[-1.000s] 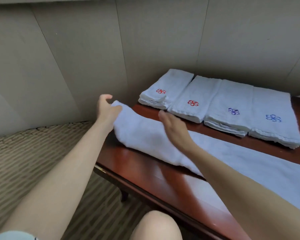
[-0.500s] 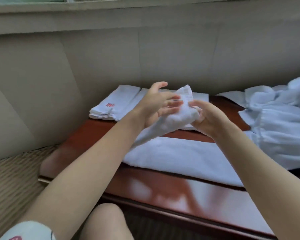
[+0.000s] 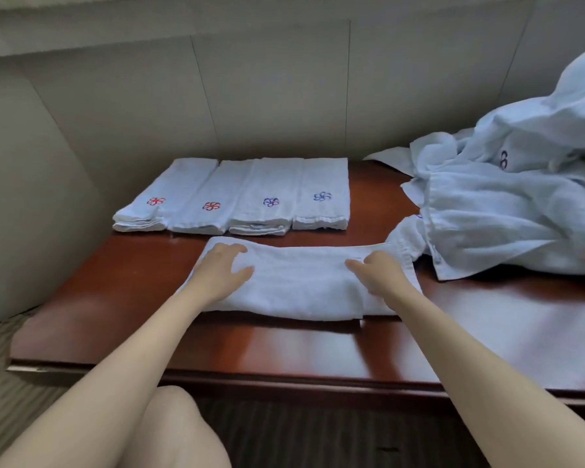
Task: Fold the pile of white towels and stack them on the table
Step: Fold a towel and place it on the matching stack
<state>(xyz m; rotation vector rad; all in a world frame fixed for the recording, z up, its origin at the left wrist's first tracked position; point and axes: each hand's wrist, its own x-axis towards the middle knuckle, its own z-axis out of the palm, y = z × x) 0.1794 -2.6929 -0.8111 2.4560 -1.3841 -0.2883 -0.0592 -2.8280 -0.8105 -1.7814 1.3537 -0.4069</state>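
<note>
Hotel-like room: embroidered towels, panelled wall.

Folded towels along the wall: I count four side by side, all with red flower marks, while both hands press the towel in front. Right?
Not quite. The head view shows four folded towels, but only the left two have red marks; the right two are blue. Left hand and right hand do rest flat on the front towel.

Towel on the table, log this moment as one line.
task: fold towels | left hand: flat on towel | right hand: flat on towel | folded stacks: four, far edge | unfolded pile: right
</note>
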